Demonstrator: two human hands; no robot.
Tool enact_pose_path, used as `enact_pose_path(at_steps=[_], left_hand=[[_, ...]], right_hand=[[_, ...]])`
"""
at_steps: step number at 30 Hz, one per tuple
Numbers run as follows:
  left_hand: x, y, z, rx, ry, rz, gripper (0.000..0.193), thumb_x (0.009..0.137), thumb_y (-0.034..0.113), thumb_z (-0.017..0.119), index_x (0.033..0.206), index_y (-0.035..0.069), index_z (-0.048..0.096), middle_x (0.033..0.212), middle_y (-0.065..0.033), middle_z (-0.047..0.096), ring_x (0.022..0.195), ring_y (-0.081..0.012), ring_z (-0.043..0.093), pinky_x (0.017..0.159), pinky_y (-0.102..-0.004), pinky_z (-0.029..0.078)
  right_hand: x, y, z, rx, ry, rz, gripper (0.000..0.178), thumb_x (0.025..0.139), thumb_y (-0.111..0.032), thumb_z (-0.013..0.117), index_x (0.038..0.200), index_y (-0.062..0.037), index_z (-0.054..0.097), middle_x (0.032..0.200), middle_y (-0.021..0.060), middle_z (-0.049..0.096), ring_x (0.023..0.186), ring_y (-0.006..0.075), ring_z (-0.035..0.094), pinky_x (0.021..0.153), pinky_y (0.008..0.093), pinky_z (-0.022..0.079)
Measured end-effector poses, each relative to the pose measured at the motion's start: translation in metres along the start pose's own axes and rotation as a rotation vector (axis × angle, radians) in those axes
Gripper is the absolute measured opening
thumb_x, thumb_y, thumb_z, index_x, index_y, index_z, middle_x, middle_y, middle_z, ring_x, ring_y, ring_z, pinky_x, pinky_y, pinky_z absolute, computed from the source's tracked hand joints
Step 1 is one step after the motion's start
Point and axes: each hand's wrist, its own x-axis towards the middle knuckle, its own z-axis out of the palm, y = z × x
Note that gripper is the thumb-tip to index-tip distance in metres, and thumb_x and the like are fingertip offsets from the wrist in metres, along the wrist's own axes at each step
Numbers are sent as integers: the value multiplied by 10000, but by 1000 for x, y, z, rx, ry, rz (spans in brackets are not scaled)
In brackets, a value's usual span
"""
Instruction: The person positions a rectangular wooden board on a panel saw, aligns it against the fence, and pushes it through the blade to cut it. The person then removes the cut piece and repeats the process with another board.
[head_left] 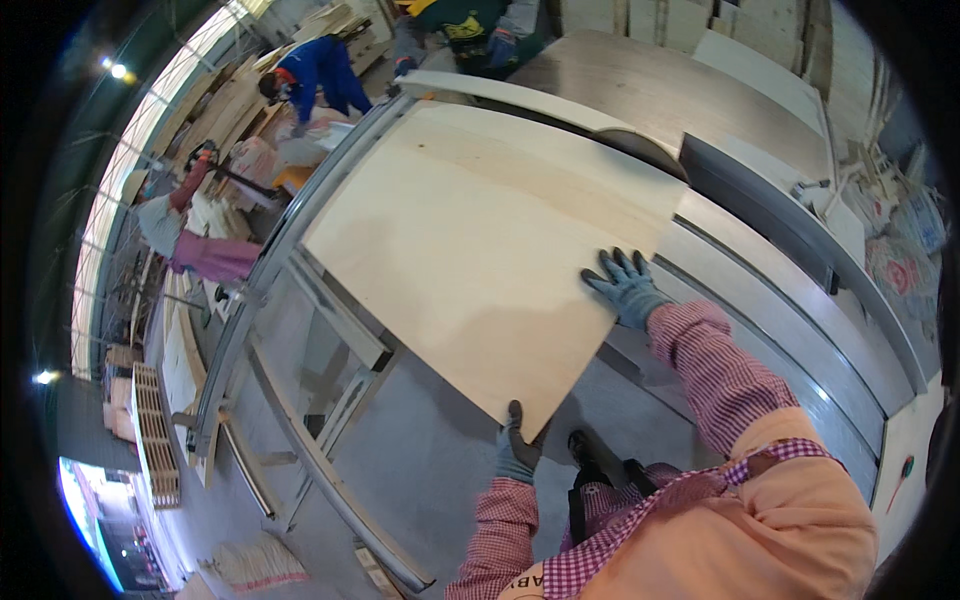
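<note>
A large pale plywood sheet lies across the bed of a panel saw, its near corner jutting toward me. My left hand, in a grey-blue glove with dark fingertips, is closed on that near corner. Its thumb lies on top and the other fingers are hidden beneath. My right hand, gloved alike, rests flat on the sheet by its right edge with fingers spread. Along the far edge runs a narrow pale strip of board. A dark rounded plate stands at the sheet's far right corner.
A dark metal fence crosses the steel saw table. Metal rails extend at left. One co-worker stands across the saw; another in blue bends at far left, and a third person is nearer. Stacked boards line the back.
</note>
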Motion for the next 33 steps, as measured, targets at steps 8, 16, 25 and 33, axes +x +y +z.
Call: enact_pose_path(at_steps=[8,16,25,33], left_hand=[[-21,-30,-9,63,115,22,460,922,381,627,1267,94,523,1199,-83,630,1036,-248,643,813,-390,601],[-11,-34,-20,-47,130,-12,475,927,335,636,1313,115,468,1169,-85,625,1005,-256,649,770,-399,608],[-36,-26,40,141,223,141,516,910,323,663,1338,131,449,1212,-112,607,1052,-283,631,808,-434,601],[-36,-35,17,106,252,113,556,918,393,631,1331,63,459,1253,-128,592,1096,-296,612,866,-425,584]], right_hand=[[-19,0,9,-20,-75,27,983,711,-298,732,1514,-394,175,1612,140,69,1487,345,60,1164,566,-27],[-9,-1,6,21,-80,22,949,722,-290,707,1515,-380,194,1610,153,62,1485,362,43,1157,579,-33],[-7,11,19,47,-65,-37,1111,608,-303,767,1531,-360,150,1607,183,29,1479,396,-17,1146,586,-69],[-15,5,11,72,-57,-57,1047,674,-278,773,1525,-364,168,1610,160,51,1487,361,22,1153,583,-51]])
